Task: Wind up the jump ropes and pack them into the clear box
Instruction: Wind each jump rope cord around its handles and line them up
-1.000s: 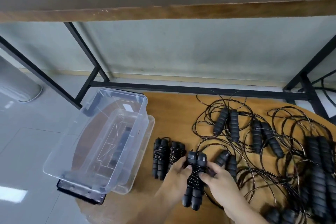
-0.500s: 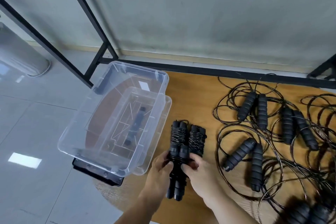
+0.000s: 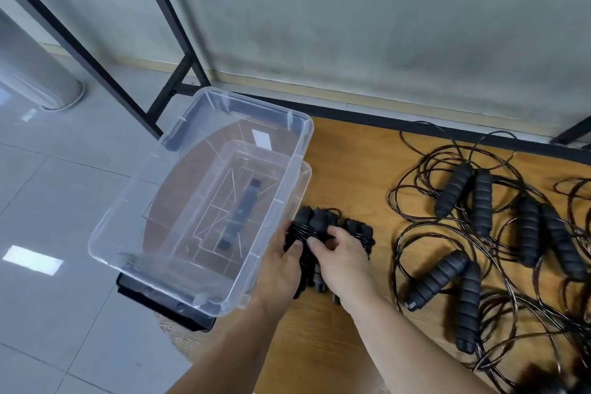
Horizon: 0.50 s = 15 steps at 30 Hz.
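wooden floor [image 3: 351, 150], both hands [image 3: 339, 253] gripping wound ropes [image 3: 315, 222] beside clear box [image 3: 287, 166]

You've got a round wooden tabletop [image 3: 345, 150] under you, warm orange-brown, its curved edge dropping away at the lower left. Beyond it a grey tiled floor [image 3: 57, 208] spreads out to your left, with a bright rectangular patch of light [image 3: 32, 260] reflected on one tile. A black metal frame [image 3: 166, 29] stands ahead, two slanted bars meeting a crosspiece low down, and its bottom rail [image 3: 415, 126] runs along the far side of the tabletop. Behind it sits a dull grey-green wall [image 3: 367, 16] with a pale skirting strip [image 3: 287, 81] at its foot. Far left, a light grey cylinder [image 3: 30, 73] rests on the floor, partly cut off by the edge of your view.
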Each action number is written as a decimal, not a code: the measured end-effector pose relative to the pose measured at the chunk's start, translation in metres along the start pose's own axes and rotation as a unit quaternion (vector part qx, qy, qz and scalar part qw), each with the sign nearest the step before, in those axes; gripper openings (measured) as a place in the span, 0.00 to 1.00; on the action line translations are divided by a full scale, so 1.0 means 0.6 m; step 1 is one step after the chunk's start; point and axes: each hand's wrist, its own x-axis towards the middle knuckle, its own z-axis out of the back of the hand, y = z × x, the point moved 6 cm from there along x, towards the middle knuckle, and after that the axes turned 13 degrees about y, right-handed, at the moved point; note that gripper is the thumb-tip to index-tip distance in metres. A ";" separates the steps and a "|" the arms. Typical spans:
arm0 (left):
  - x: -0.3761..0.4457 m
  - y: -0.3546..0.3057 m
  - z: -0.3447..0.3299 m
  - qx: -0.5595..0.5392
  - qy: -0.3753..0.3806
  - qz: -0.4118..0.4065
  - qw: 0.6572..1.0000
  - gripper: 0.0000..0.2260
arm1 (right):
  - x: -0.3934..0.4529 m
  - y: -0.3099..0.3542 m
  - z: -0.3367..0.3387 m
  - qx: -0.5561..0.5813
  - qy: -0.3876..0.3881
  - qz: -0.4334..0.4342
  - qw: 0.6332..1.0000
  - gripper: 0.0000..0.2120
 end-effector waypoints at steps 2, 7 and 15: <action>0.003 0.001 0.003 -0.016 -0.010 0.002 1.000 0.17 | 0.004 0.007 -0.002 -0.007 -0.002 0.009 1.000 0.23; 0.014 0.000 0.005 -0.028 -0.007 0.012 1.000 0.19 | 0.014 0.010 -0.009 -0.029 -0.020 0.017 0.999 0.27; 0.032 0.013 0.001 -0.020 0.002 0.025 0.999 0.18 | 0.025 0.009 -0.012 -0.044 -0.024 0.026 0.998 0.26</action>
